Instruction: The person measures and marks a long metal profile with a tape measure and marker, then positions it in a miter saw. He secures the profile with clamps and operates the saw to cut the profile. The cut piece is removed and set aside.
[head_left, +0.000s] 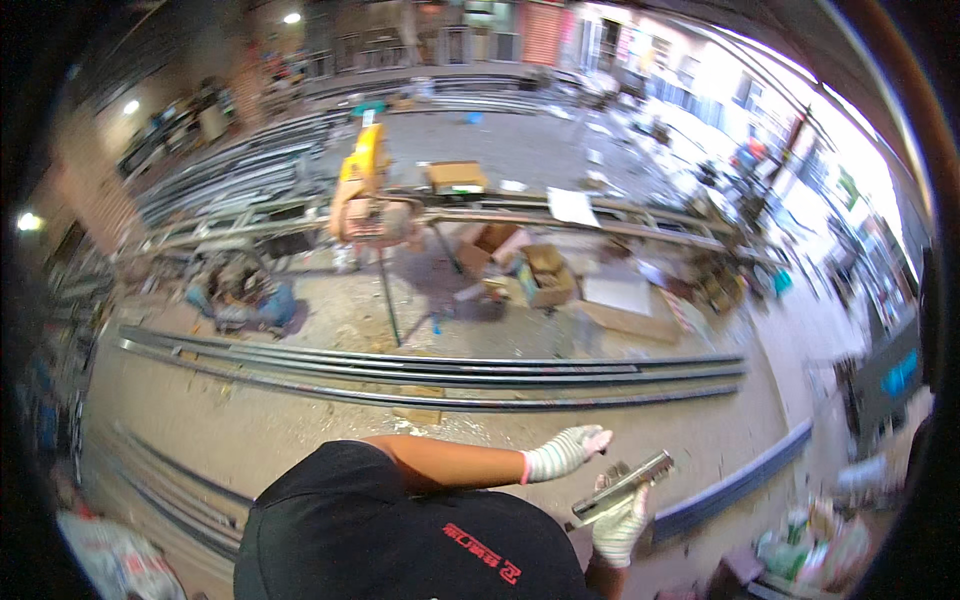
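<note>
My left hand (564, 453), in a striped knit glove, is held out above and to the left of the metal piece, apart from it; its fingers are blurred and nothing plainly shows in them. My right hand (621, 521), in a similar glove, grips a short, shiny metal piece (624, 487), tilted up to the right. Beyond my hands, long dark metal profiles (465, 371) lie side by side across the floor. A black garment or cap with red writing covers the lower middle of the view.
A yellow-orange machine (364, 187) stands at a long metal rack (645, 229). Cardboard boxes (544, 277) lie beneath it. Another long profile (735, 484) is right of my right hand, near plastic bags (817, 544). More profiles (180, 517) lie at the lower left.
</note>
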